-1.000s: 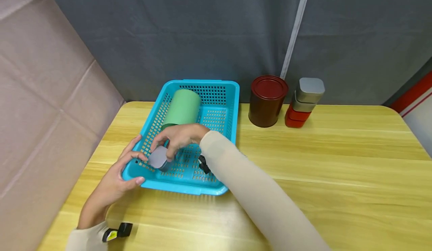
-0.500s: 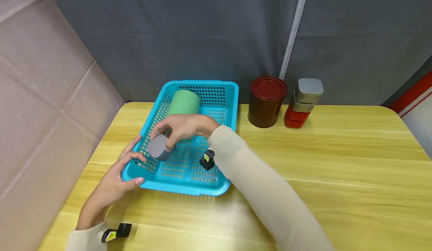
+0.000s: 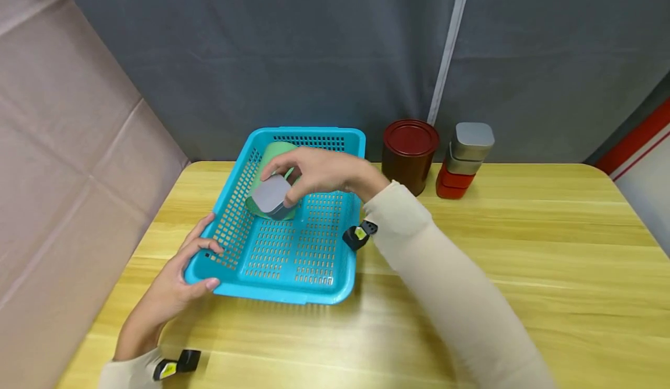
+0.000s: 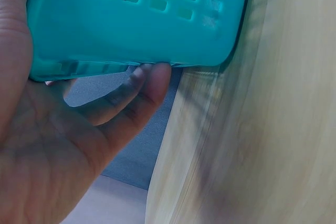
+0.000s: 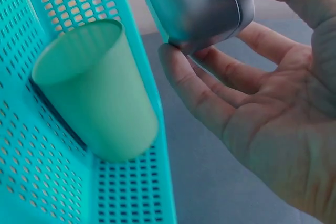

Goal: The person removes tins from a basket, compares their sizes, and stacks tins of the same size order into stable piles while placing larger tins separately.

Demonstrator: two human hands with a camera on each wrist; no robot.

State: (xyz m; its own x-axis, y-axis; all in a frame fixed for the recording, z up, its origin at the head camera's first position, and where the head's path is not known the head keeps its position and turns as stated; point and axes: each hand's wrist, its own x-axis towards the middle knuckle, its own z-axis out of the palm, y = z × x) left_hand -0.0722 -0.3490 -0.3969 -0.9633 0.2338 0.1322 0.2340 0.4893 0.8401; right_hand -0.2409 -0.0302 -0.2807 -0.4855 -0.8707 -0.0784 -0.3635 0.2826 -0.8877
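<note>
My right hand (image 3: 327, 171) pinches a small grey metal tin (image 3: 270, 194) with rounded corners between thumb and fingers, raised over the blue basket (image 3: 256, 291). In the right wrist view the tin (image 5: 197, 11) is tilted, a lid seam showing near the thumb. Below it a green cup-shaped container (image 5: 113, 103) lies on its side in the basket, its open mouth showing; in the head view the right hand and tin partly cover it. At the basket's near left corner my left hand (image 3: 173, 284) grips the rim, and its fingers reach along the outer side (image 4: 142, 90).
Right of the basket stands a dark red lidded can (image 3: 410, 150). Beside the can is a stack with silver tins (image 3: 471, 147) above red ones (image 3: 454, 182). A grey curtain (image 3: 262, 52) hangs behind the wooden table (image 3: 497, 249), and a pale cloth wall (image 3: 78, 145) rises at left.
My right hand has lifted the grey tin from the basket's near left part and carried it up, right and away, over the green container. The left hand keeps its grip on the corner.
</note>
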